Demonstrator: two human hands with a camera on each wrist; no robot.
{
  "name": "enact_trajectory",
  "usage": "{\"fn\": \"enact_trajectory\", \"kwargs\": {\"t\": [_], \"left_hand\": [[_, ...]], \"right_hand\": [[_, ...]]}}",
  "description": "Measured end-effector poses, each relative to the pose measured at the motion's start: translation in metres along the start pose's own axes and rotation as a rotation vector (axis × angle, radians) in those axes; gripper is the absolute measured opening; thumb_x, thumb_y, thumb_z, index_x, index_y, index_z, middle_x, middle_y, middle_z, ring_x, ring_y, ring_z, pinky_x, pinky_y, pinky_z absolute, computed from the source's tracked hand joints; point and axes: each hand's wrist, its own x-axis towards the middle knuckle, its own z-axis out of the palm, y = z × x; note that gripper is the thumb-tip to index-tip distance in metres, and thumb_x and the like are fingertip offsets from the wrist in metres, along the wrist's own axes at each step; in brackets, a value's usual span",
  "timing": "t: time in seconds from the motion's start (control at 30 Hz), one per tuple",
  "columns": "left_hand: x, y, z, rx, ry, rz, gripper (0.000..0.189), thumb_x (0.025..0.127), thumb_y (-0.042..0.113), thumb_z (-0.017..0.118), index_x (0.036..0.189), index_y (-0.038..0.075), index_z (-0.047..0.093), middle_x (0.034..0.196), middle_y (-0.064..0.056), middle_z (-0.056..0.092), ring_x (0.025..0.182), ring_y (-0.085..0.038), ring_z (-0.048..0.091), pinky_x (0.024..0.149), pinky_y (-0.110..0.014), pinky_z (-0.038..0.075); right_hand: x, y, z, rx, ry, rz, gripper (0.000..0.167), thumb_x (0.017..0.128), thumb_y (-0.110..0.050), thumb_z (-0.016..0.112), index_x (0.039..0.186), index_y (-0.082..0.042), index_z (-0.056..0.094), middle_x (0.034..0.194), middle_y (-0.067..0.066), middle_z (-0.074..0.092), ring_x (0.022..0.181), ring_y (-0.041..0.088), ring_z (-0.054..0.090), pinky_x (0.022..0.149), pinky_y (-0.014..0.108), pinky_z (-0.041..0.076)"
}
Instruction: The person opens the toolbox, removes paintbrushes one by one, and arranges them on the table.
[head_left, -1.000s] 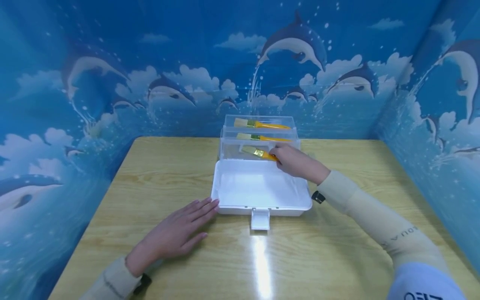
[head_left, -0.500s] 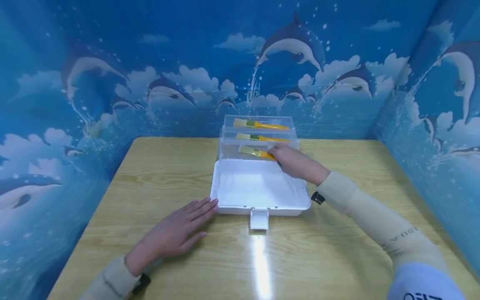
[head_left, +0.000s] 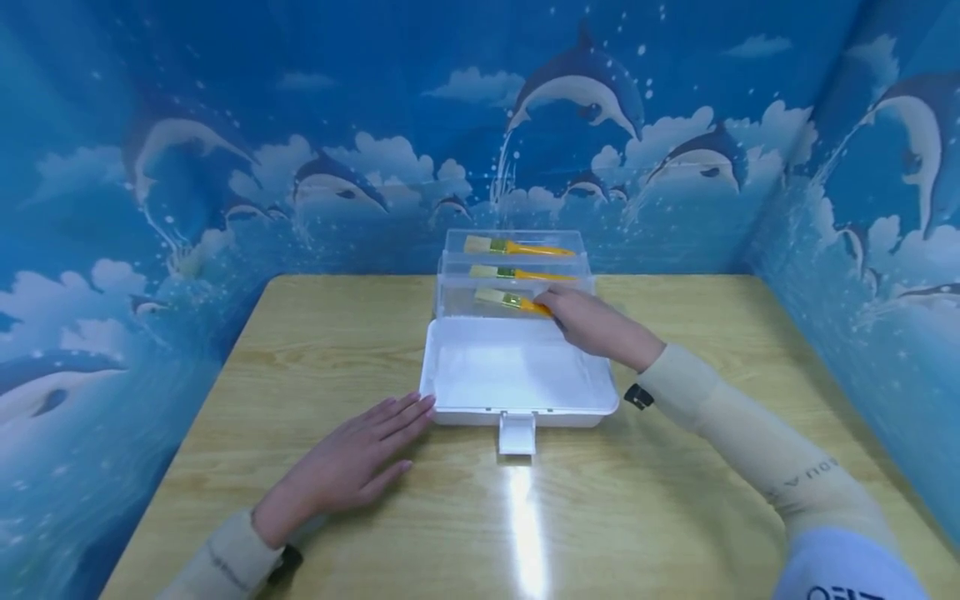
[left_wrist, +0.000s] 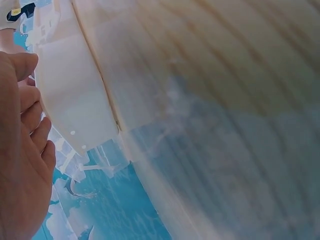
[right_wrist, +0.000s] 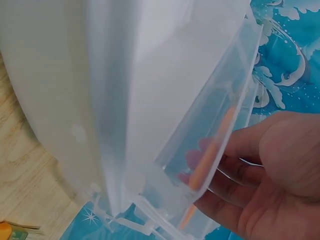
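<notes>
Head view: left hand (head_left: 348,467) lies flat on the worktop (head_left: 300,358), fingers straight & together, tips touching the near-left corner of the white box lid (head_left: 517,375); forearm runs back toward near left. Right hand (head_left: 596,323) reaches in from the right, fingers curled round the orange handle of the nearest brush (head_left: 512,302), at the front tier of the clear box (head_left: 516,275). Two more brushes (head_left: 513,247) lie in the far tiers.

Left wrist view: left-hand fingers (left_wrist: 25,125) straight, just beside the lid edge (left_wrist: 75,100), holding nothing.

Right wrist view: right-hand fingers (right_wrist: 235,170) bent round the orange handle (right_wrist: 210,155), seen through the clear tray wall (right_wrist: 220,100); grip partly blurred.
</notes>
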Motion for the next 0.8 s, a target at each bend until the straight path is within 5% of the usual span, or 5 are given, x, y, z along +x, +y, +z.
{"fn": "enact_trajectory", "kwargs": {"t": [0.33, 0.8], "left_hand": [[0.001, 0.001, 0.001, 0.009, 0.042, 0.011, 0.066, 0.103, 0.033, 0.058, 0.16, 0.01, 0.032, 0.169, -0.001, 0.022, 0.154, -0.023, 0.026, 0.129, -0.025, 0.001], [-0.001, 0.0, 0.002, 0.011, 0.02, 0.006, 0.067, 0.104, 0.033, 0.055, 0.162, 0.013, 0.027, 0.171, 0.001, 0.017, 0.156, -0.021, 0.022, 0.129, -0.024, 0.001]], "right_hand": [[-0.007, 0.0, -0.008, -0.017, 0.021, 0.0, 0.036, 0.104, -0.003, 0.055, 0.14, -0.003, 0.058, 0.135, 0.016, 0.062, 0.125, 0.032, 0.06, 0.104, 0.047, 0.055], [-0.02, 0.005, -0.005, -0.013, 0.072, 0.001, 0.041, 0.102, 0.0, 0.055, 0.143, -0.004, 0.056, 0.135, 0.017, 0.061, 0.124, 0.032, 0.059, 0.101, 0.048, 0.056]]}}
